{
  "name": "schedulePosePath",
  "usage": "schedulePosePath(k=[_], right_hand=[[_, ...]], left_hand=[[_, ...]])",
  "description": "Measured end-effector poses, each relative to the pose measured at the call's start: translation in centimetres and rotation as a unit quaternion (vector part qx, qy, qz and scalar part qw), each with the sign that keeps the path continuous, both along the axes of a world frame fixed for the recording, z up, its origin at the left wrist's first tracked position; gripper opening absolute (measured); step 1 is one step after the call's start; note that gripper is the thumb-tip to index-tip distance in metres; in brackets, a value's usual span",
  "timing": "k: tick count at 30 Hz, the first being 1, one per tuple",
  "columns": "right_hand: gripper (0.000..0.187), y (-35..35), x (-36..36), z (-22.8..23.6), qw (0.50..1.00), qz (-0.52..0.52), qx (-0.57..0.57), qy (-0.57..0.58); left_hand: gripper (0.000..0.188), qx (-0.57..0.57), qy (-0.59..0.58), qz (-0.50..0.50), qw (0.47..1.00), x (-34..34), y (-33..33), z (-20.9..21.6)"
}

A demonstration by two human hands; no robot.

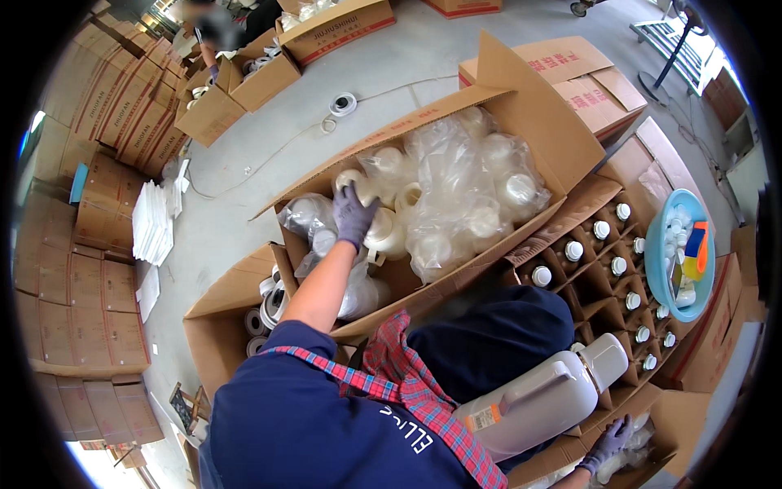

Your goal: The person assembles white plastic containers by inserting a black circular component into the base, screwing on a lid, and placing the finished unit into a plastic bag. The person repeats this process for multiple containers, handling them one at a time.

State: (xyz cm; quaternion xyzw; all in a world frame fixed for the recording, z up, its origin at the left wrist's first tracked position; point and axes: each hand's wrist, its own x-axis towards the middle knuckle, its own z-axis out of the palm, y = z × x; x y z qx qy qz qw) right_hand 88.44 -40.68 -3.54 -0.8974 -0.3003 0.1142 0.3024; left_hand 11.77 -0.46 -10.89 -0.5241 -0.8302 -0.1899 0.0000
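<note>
My left hand point(355, 217), in a grey-purple glove, reaches into a long open cardboard box point(562, 138). Its fingers are spread over a round cream plastic part point(350, 178), touching it. Around it lie more cream plastic parts point(386, 232), several wrapped in clear plastic bags point(448, 163). Across my lap lies a pale grey thermos jug point(533, 403), tilted, with its handle upward and its lid toward the right; neither hand is on it. At the lower right my right hand point(609, 444), also gloved, has its fingers apart over another box holding bagged white pieces point(639, 436).
A divided carton with white-capped bottles point(618, 266) stands at my right, a blue basin point(709, 285) of small parts on its edge. White rings point(275, 303) fill a box at left. Tape rolls point(342, 104) lie on the floor. Another person point(216, 28) works among cartons behind.
</note>
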Motion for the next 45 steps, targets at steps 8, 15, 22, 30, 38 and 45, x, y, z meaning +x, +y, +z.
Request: schedulePosePath(k=[8,15,22,30,38,45], right_hand=[[0.041,1.2,-3.5,6.4,0.999,0.004,0.025,-0.023],[0.074,13.2,-21.8,22.6,0.931,0.279,0.228,0.057],[0.031,26.2,-23.9,29.4,0.814,0.199,0.4,0.373],[0.046,29.1,-9.4,25.1,0.734,0.145,0.404,0.526],[0.079,25.5,-18.1,18.3,0.903,0.279,0.245,-0.215],[0.031,21.8,-13.2,11.5,0.877,0.12,0.43,0.179]], left_hand=[[0.037,-0.08,0.032,-0.014,0.996,-4.6,6.0,5.0],[0.012,-0.199,-0.475,-0.586,0.625,16.7,-3.2,34.2],[0.113,0.127,-0.391,-0.759,0.505,28.6,-3.3,37.0],[0.066,0.072,-0.256,-0.705,0.657,38.0,-3.8,26.0],[0.045,-0.084,-0.681,-0.494,0.535,42.8,-2.9,25.2],[0.064,-0.127,-0.197,-0.711,0.663,38.8,-1.4,22.6]])
